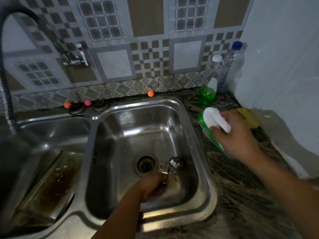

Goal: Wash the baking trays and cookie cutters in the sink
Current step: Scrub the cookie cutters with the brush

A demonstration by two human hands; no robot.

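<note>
Steel sink (203,171) rim (cutters (173,164) inside)

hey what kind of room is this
Most likely a home kitchen: a double-bowl stainless steel sink set in a dark counter, a tiled backsplash behind it, and a bottle of green dish soap standing beside the sink.

cookie cutters (172,165) beside open drain (146,164), bottles (222,73) crowding corner
</note>
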